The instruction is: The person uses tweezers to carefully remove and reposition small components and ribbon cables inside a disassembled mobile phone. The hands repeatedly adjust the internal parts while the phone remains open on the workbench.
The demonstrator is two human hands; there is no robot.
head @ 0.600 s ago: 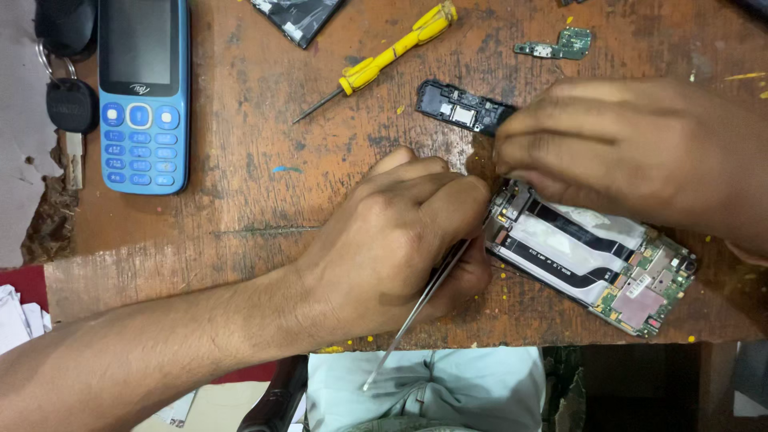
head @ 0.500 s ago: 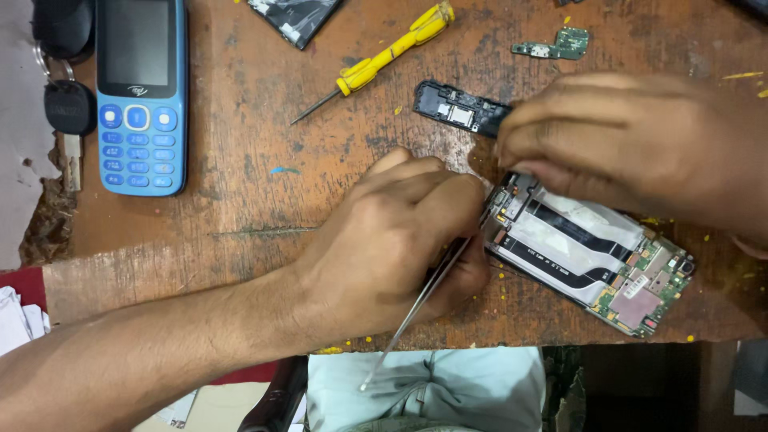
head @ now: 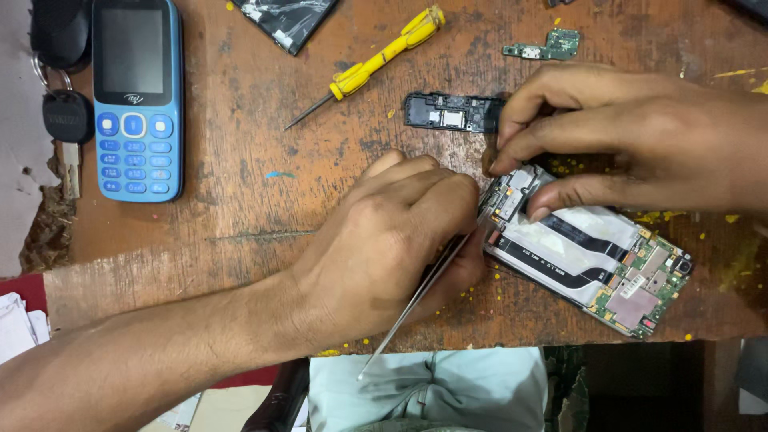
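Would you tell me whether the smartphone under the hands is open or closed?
Open: the smartphone lies with its back cover off, circuit boards and flex cables exposed.
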